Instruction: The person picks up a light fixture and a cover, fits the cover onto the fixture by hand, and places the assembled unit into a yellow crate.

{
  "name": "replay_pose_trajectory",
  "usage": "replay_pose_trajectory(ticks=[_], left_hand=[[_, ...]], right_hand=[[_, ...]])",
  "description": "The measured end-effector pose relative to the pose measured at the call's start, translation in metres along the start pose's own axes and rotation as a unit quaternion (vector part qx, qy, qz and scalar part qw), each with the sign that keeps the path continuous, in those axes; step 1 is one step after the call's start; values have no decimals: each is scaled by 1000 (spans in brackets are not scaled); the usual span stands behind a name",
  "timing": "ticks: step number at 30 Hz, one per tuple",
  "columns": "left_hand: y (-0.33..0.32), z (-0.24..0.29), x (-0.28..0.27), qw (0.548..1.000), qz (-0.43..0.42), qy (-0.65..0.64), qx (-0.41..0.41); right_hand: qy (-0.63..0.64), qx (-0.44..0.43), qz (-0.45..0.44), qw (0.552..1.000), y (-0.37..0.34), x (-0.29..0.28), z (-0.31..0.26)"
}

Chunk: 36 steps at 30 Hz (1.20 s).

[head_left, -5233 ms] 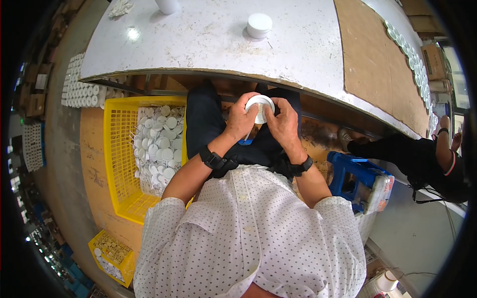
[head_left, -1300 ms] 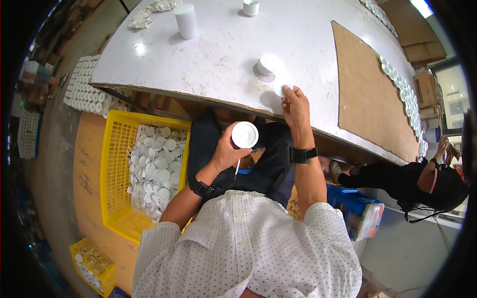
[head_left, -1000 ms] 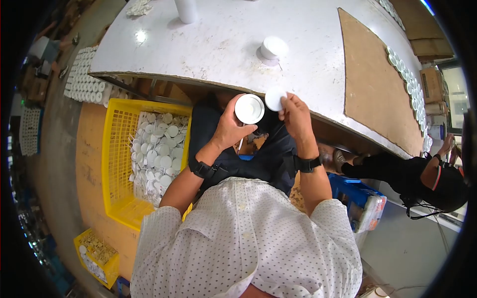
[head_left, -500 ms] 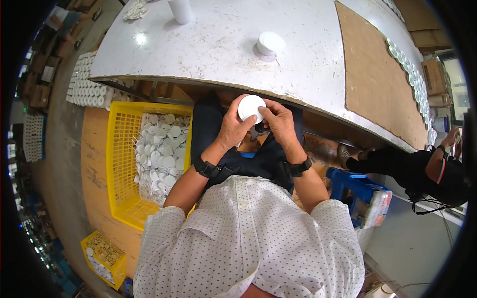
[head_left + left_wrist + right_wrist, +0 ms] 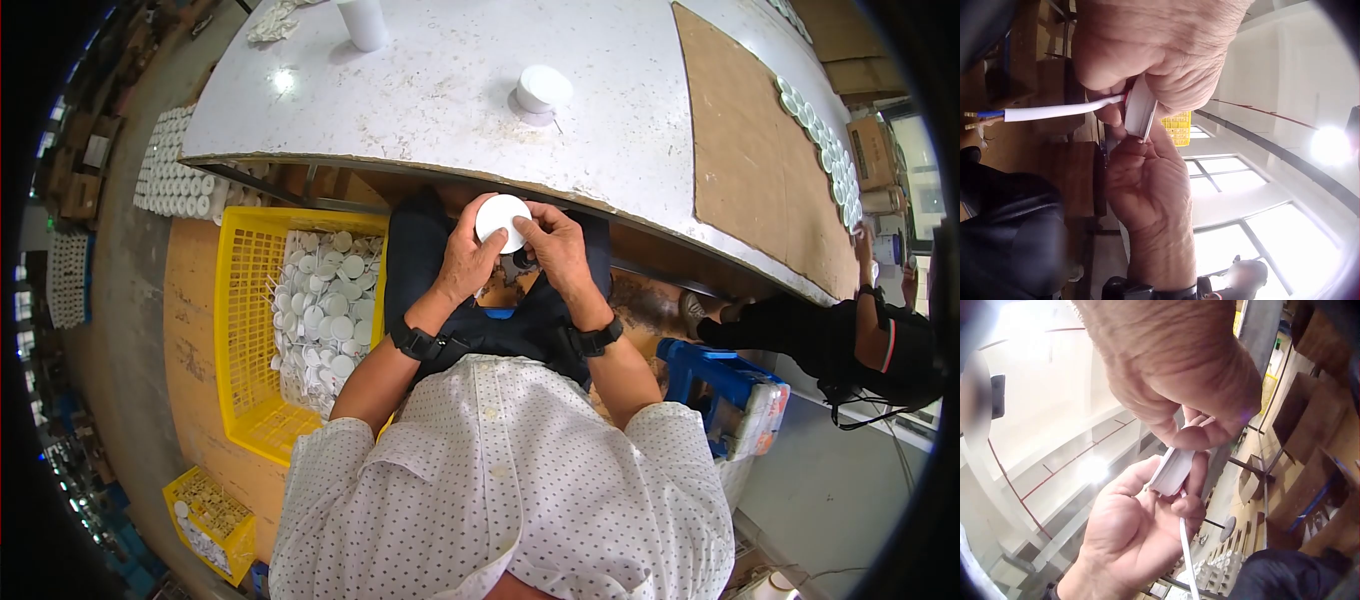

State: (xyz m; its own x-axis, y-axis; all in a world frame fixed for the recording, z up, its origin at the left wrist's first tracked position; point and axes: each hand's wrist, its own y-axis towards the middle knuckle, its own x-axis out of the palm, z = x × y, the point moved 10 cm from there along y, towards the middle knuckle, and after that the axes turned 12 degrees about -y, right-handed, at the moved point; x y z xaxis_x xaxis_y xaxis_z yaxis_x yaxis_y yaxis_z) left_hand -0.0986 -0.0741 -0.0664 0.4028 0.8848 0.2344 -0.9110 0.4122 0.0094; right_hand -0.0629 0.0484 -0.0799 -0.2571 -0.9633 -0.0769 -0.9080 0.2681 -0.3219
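Beside your left leg, the large yellow crate (image 5: 246,325) holds heaped white discs (image 5: 325,315); the small yellow basket (image 5: 240,550) holds tan pieces (image 5: 212,500) and more discs. Your left hand (image 5: 466,258) and right hand (image 5: 562,254) both pinch the white round case (image 5: 500,218), thumbs on its face, its white cable (image 5: 1054,111) emerging by your left fingers.

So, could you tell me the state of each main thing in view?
Round white piece, held in the air
Left hand, gripping the piece
Right hand, gripping the piece
White cable, inner wires exposed at one end
Large yellow basket, open, partly filled
White cylinder, upright
White bundle, crumpled
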Motion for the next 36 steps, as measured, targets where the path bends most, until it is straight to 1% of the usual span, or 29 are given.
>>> replay_pose_trajectory(ticks=[1,3,6,7,9,12,18,20,22,24,28,30,36], left_hand=[[0,1,0,1000,0,0,0],[-2,-3,0,999,0,-3,-44],[-4,-5,-1,999,1,0,-54],[-4,-8,-1,999,1,0,-54],[-3,-6,-2,1000,2,9,-13],[-3,-3,-1,1000,-2,16,-3],[-1,-1,1,999,-9,43,-11],[-1,-5,2,999,-6,32,-19],[0,-7,1,999,-3,21,-25],[-2,-21,2,993,-1,-50,-104],[0,-22,3,994,-4,-50,-96],[2,-18,0,998,14,-23,-53],[1,-13,-1,999,20,17,-38]], right_hand=[[7,0,-2,1000,0,1,1],[15,1,-4,1000,2,2,3],[48,-2,-13,999,3,6,7],[54,-1,-15,998,3,7,8],[60,1,-17,998,3,7,9],[51,-2,-12,999,4,6,10],[71,2,-17,997,6,4,13],[94,-2,-32,995,6,6,12],[83,-2,-27,996,4,4,7],[71,-4,-24,997,4,2,5],[72,12,-18,997,7,0,16],[69,17,-14,997,7,0,18],[80,23,-24,996,5,2,15]])
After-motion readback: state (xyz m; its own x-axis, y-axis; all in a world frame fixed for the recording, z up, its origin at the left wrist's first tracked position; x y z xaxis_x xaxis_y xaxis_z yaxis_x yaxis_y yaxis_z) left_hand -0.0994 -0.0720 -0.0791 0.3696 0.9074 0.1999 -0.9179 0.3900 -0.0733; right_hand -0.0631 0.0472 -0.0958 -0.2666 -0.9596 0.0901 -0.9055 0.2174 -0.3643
